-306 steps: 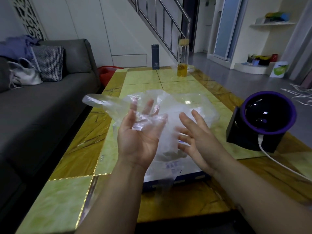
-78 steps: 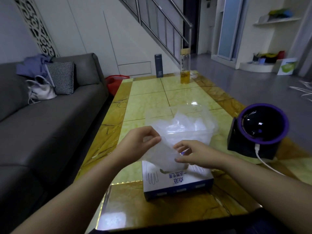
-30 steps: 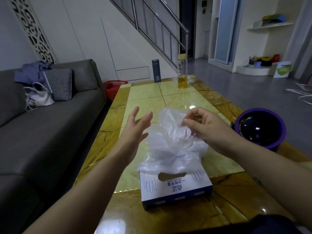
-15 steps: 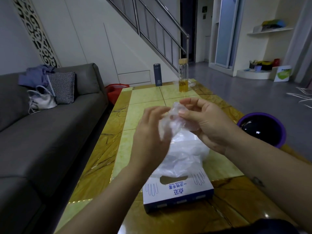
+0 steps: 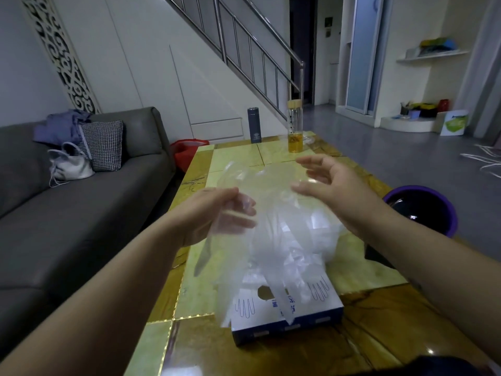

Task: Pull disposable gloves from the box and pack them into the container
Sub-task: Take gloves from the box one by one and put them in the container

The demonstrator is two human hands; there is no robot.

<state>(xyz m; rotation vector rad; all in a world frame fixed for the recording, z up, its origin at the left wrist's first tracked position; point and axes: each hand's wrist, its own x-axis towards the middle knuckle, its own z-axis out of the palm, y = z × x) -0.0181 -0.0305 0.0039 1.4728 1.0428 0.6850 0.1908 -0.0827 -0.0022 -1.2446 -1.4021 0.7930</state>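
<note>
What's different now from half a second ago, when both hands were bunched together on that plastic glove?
The hands have drawn apart. The left hand now pinches the clear glove alone, and it hangs spread open over the glove box. The right hand has let go, its fingers open beside it. The box, the heap of gloves behind it, the two bottles and the table stayed put.

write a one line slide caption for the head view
Left hand grips a clear glove above the glove box, right hand open beside it.
</note>
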